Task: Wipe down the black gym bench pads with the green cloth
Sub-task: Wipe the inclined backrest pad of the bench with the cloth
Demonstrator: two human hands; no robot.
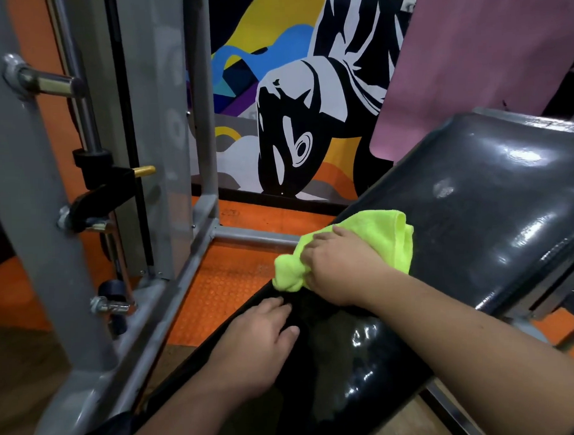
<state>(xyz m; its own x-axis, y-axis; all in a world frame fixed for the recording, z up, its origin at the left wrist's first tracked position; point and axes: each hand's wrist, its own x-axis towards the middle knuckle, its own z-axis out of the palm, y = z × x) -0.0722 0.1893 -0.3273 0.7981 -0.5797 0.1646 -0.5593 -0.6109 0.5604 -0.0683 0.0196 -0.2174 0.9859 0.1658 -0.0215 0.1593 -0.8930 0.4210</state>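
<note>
**Green cloth held at the junction of two bench pads**

The green cloth (pixel 371 243) is seen bunched on the near-left edge of the upper black pad (pixel 493 203), just where it meets the lower black pad (pixel 349 355). One knotted-looking corner of the cloth hangs over the left edge, above the orange floor (pixel 223 284).

The right hand (pixel 339 267) is laid on top of the cloth, fingers curled round its bunched part and gripping it; the back of the hand is turned up. The left hand (pixel 260 342) is rested on the lower pad, near and left of the cloth, fingers relaxed and slightly apart, fingertips touching the black surface. Nothing is held by it. The two hands are near each other but apart.

Both pads are glossy; bright reflections are noted on the upper one, which is tilted up toward the far right.

A grey steel frame (pixel 171 302) with a chrome peg (pixel 46 82) and a brass-tipped pin (pixel 144 171) is seen on the left. On the far wall a mural (pixel 295 113) in black, white, yellow and blue is painted; one mark on it, read as a lower-case "b" or similar shape, is visible, and no other writing can be read. A pink mat (pixel 482 57) is hung at far right.
</note>
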